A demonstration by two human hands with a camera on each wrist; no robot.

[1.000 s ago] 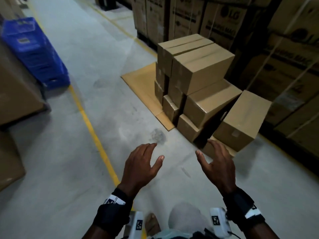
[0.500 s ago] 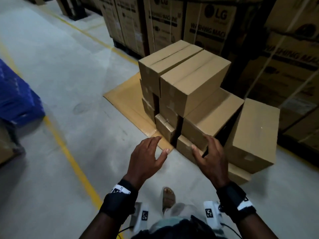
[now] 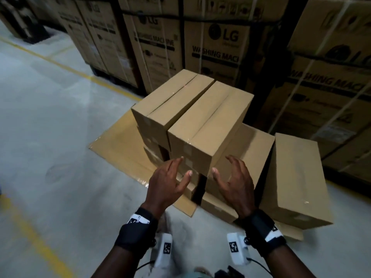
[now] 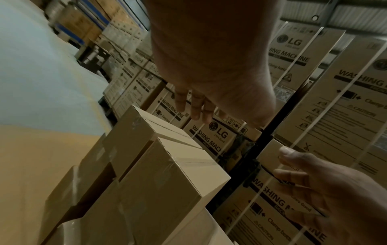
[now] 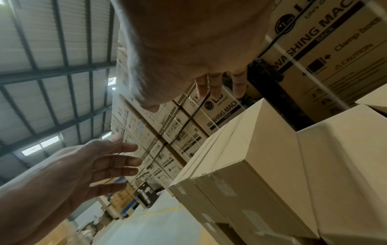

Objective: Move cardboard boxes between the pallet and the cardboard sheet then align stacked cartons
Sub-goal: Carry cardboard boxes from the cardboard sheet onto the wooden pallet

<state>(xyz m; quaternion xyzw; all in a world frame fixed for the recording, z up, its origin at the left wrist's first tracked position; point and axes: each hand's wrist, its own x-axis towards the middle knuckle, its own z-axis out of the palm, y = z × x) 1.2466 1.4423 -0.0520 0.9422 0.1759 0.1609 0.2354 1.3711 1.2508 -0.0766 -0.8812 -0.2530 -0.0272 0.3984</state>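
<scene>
While both hands (image 3: 200,183) hover spread and empty, the top box (image 3: 208,129) lies just ahead, long axis running away, flanked evenly.

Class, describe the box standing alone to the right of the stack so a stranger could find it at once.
Start at the wall of washing machine cartons, then drop to the stack of boxes on the cardboard sheet. Right of the stack stands one box apart, alone and tilted, with nothing on top.
</scene>
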